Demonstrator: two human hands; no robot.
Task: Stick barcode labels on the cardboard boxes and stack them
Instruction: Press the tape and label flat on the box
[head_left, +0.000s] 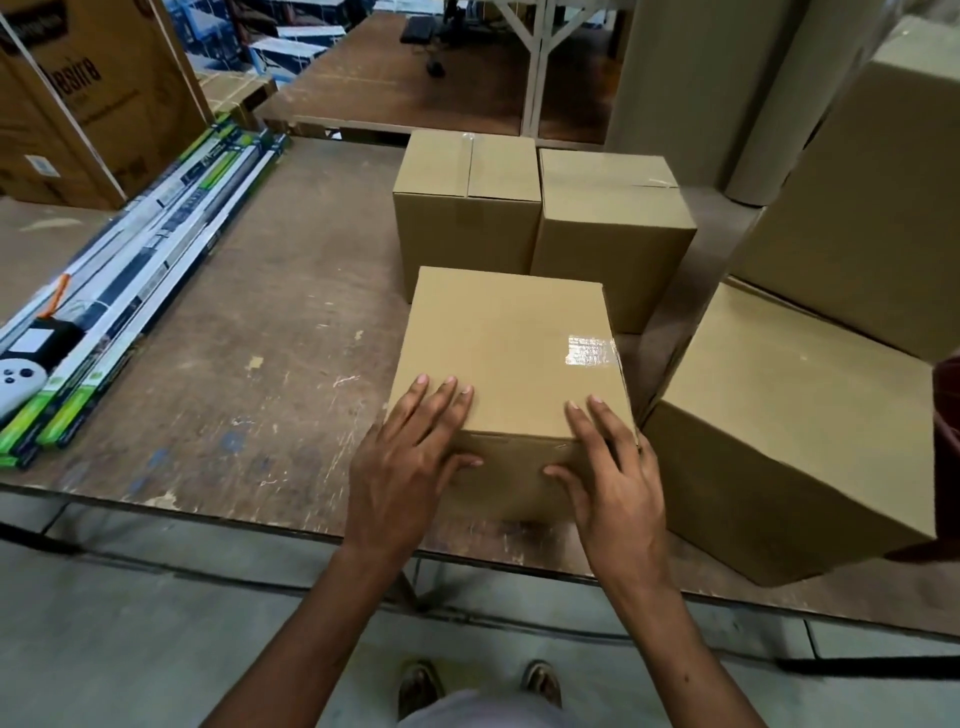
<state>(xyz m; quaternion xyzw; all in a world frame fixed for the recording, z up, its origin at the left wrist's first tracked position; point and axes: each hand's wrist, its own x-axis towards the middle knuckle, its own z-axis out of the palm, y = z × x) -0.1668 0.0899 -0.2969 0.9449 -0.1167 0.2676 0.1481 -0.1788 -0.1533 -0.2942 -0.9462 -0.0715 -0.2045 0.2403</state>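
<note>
Both hands are on the near edge of the closest cardboard box (511, 364). Left hand (410, 467) and right hand (613, 478) each lie fairly flat, fingers spread over the top edge and thumbs on the front face, so the grip is loose and wide, more a steadying hold than a clamp. That box sits at the front of the worn wooden surface (234, 364), with a shiny strip of clear tape (589, 351) near its right edge. No barcode label shows on it that I can see.

Just behind it are two more sealed boxes (540, 208) side by side, and a bigger box (789, 431) stands just to the right. Long tube-light cartons (130, 291) lie along the left.

My guess: it's being positioned or about to be lifted. Next it needs a firmer hold on both sides before moving it, or a label first.
</note>
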